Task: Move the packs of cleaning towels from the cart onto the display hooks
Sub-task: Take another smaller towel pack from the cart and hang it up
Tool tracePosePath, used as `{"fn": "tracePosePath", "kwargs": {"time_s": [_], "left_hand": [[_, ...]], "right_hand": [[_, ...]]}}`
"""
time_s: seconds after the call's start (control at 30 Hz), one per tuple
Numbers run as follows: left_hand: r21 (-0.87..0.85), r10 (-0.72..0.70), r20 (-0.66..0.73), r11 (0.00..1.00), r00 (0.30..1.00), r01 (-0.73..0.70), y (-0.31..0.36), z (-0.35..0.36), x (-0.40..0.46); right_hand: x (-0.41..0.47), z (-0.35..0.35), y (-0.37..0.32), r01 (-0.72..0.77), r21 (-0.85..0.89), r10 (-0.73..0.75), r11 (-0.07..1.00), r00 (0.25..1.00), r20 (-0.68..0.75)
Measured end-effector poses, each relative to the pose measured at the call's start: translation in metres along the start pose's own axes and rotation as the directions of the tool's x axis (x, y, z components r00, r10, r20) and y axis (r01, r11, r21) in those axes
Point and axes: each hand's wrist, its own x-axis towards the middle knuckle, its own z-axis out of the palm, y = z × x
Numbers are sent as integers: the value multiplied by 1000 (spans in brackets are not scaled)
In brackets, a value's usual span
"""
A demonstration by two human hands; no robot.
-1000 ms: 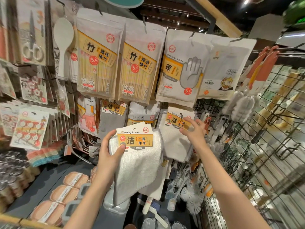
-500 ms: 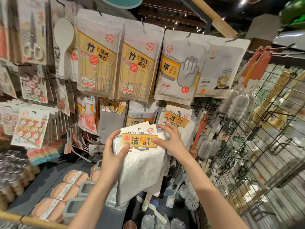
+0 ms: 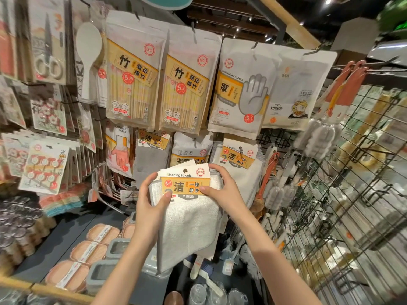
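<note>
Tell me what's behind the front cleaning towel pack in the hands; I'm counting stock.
Behind the front cleaning towel pack, more header cards fan out above its top edge, so further packs sit behind. How many is hidden by the front pack and both hands.

Both hands (image 3: pixel 187 194) grip stacked cleaning-towel packs (image 3: pixel 189 214).

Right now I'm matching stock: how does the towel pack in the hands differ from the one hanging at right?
The held towel pack is off any hook, gripped by both hands; the hanging towel pack sits on its hook. The held one tilts; the hung one droops straight. Both have orange "Cleaning towels" labels.
</note>
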Motion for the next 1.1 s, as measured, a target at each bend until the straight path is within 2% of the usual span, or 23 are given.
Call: {"fn": "tracePosePath", "kwargs": {"time_s": [0.2,0.33,0.6,0.77,1.1], "left_hand": [[-39,-16,31,999,999,17,-5,1,5],[-69,-12,43,997,999,15,-6,1,5],[-13,-11,85,1000,996,12,-2,1,6],[-147,-73,125,985,989,91,-2,0,9],[-97,-28,96,995,995,37,-7,-6,17]], "right_hand": [[1,2,5,28,16,-27,999,999,-20],[3,-1,8,-9,8,9,1000,1000,-25],[5,-7,10,-30,18,31,999,997,-70],[5,-14,11,-6,33,8,999,996,-87],[6,-36,20,-35,34,41,999,981,-189]]}}
